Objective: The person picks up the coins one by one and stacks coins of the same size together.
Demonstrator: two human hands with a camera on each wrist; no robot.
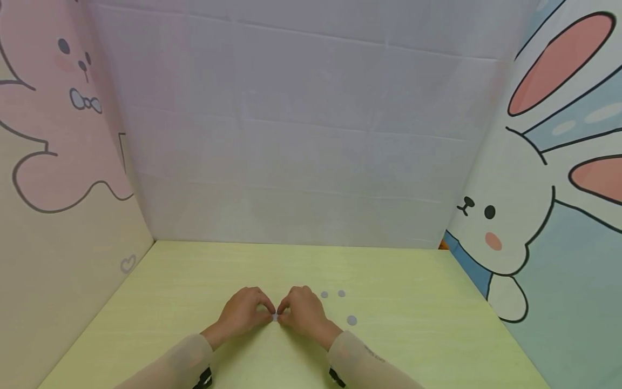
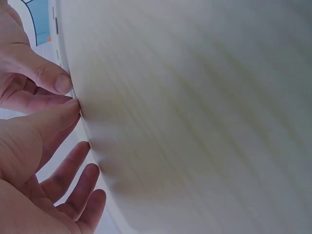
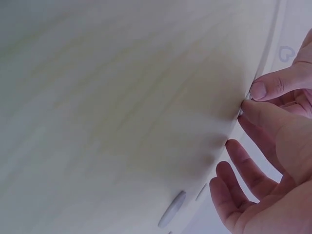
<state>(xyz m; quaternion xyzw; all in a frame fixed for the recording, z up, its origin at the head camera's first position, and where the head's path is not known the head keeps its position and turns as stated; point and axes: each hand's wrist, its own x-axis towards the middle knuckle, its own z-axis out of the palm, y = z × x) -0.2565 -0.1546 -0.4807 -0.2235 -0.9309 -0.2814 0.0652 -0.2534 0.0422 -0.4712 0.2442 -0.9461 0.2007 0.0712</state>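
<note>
At the middle of the table, my left hand and right hand pinch one grey disc from either side, other fingers loose. I judge I'm adjusting it; the next move calls for light, even pressure. Only a pale sliver shows; loose discs lie right of the table's middle.

At the bottom of the frame, I wear cream fabric sleeves, dark lettering on the right one. Below centre, the flat, round grey discs contrast with my pale yellow-green, faintly streaked tabletop. Upper centre, the sheet is lilac-grey. Upper left: a pink cartoon animal, grey-outlined; right: a white, black-outlined cartoon rabbit, coral inside its ears.
</note>
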